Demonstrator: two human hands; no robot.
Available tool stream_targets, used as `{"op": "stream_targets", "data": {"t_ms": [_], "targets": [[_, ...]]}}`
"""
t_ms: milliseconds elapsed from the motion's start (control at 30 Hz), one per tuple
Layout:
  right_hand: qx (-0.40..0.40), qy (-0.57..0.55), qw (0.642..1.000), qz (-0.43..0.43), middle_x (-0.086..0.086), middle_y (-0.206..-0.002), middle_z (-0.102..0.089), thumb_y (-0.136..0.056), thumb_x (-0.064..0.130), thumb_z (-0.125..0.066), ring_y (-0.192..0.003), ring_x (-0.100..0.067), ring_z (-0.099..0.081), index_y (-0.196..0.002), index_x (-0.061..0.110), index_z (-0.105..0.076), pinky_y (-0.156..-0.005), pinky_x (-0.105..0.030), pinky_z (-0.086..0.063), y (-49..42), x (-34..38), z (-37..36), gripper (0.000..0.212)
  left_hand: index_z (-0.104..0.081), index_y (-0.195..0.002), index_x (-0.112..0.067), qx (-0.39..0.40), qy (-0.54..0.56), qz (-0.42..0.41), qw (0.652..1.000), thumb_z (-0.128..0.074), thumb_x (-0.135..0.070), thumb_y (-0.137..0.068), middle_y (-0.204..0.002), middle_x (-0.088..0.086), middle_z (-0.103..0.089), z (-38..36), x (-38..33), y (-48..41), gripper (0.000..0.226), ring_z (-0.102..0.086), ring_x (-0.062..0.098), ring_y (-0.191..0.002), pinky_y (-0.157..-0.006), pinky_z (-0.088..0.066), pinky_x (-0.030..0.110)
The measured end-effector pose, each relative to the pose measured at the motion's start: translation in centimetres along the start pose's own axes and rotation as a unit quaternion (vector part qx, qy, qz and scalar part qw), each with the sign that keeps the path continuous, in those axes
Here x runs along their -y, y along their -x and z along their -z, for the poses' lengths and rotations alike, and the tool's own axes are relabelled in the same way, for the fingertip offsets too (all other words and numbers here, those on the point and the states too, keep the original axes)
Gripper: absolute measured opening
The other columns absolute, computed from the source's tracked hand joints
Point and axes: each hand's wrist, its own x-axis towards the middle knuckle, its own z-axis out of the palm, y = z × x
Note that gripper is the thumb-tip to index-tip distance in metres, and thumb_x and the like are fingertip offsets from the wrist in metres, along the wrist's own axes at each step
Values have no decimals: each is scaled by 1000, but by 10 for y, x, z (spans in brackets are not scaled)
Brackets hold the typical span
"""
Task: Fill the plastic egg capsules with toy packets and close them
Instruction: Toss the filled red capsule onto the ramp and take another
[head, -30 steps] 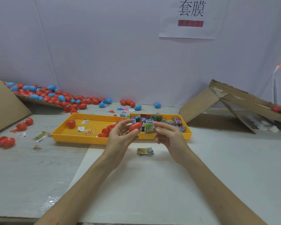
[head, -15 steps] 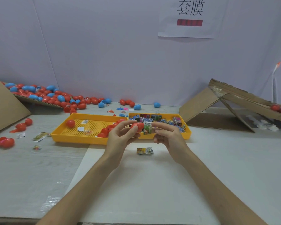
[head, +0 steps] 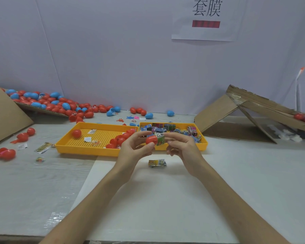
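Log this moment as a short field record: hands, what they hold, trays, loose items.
left hand: grips a red egg capsule above the table
right hand: pinches a toy packet against the capsule's right end
left tray: yellow, perforated, holds red capsules
right tray: yellow, heaped with packets
loose packet: on the table, below the hands
capsule state: not closed; packet sticks out

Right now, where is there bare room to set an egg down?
Bare: the white sheet in front of the yellow tray, save one loose packet; also the tabletop right of the tray. Crowded: the egg pile back left.
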Motion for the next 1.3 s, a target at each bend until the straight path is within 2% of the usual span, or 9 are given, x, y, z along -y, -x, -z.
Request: {"op": "stream_targets", "data": {"t_ms": [167, 333, 433, 567, 833, 900, 1067, 1200, 1300], "targets": [[-4, 46, 999, 24, -4, -86, -75, -97, -2, -56, -62, -17, -66, -101, 19, -75, -59, -25, -50, 2, -1, -3, 29, -72, -108, -26, -24, -37, -17, 999, -83, -8, -80, -105, -7, -77, 3, 2, -2, 35, -72, 11, -98, -78, -57, 25], [-27, 103, 992, 74, 2, -82, -77, -93, 9, -69, -70, -13, -71, -95, 22, -76, -63, -21, -52, 5, -2, -5, 15, -76, -100, -33, -23, -38, -34, 998, -78, -19, -86, -105, -6, -77, 1, 3, -1, 19, -72, 12, -102, -79, -59, 25], [-36, 101, 989, 106, 3, -84, -77, -89, 6, -73, -75, -11, -71, -86, 27, -78, -70, -20, -54, 5, -1, -6, 22, -76, -100, -29, -22, -47, -40, 998, -76, -17, -90, -104, -4, -77, 2, 3, -2, 16, -73, 13, -101, -78, -58, 25], [-54, 118, 982, 139, 9, -83, -76, -84, 6, -78, -79, -3, -69, -76, 38, -79, -73, -17, -53, 5, 1, -5, 33, -74, -105, -28, -17, -51, -40, 998, -78, -15, -87, -106, -3, -77, 2, 4, -2, 22, -73, 16, -101, -86, -59, 31], [-24, 70, 988, 133, 1, -83, -75, -83, -3, -76, -74, -14, -70, -83, 23, -77, -70, -22, -55, 5, 1, -4, 26, -75, -101, -24, -30, -43, -36, 998, -79, -11, -86, -104, 2, -77, 2, 5, -3, 20, -73, 22, -100, -95, -58, 48], [-27, 71, 988, 137, -1, -85, -76, -84, -1, -75, -74, -15, -71, -83, 25, -78, -70, -22, -55, 5, 1, -4, 26, -74, -101, -23, -32, -44, -37, 998, -79, -12, -85, -104, 3, -77, 2, 4, -2, 21, -73, 24, -101, -95, -58, 49], [-42, 107, 981, 157, 3, -88, -77, -84, 5, -77, -85, -13, -72, -82, 33, -80, -77, -22, -56, 5, -1, -5, 29, -77, -102, -40, 9, -39, -37, 999, -81, -19, -84, -105, -5, -76, 1, 1, 0, 28, -74, 18, -99, -88, -60, 34], [-45, 122, 978, 163, 7, -87, -75, -82, 4, -79, -79, -8, -68, -81, 32, -78, -75, -21, -54, 5, -1, -4, 29, -79, -101, -35, 25, -48, -41, 998, -77, -12, -88, -107, -2, -77, -2, 1, 0, 27, -74, 19, -99, -85, -60, 30], [-40, 140, 977, 154, 5, -95, -73, -81, 4, -80, -80, -8, -66, -91, 30, -74, -73, -23, -55, 5, -1, -3, 29, -77, -103, -28, 12, -63, -50, 997, -78, -11, -87, -104, -4, -78, -1, 0, 0, 23, -74, 17, -96, -81, -59, 26]]}}
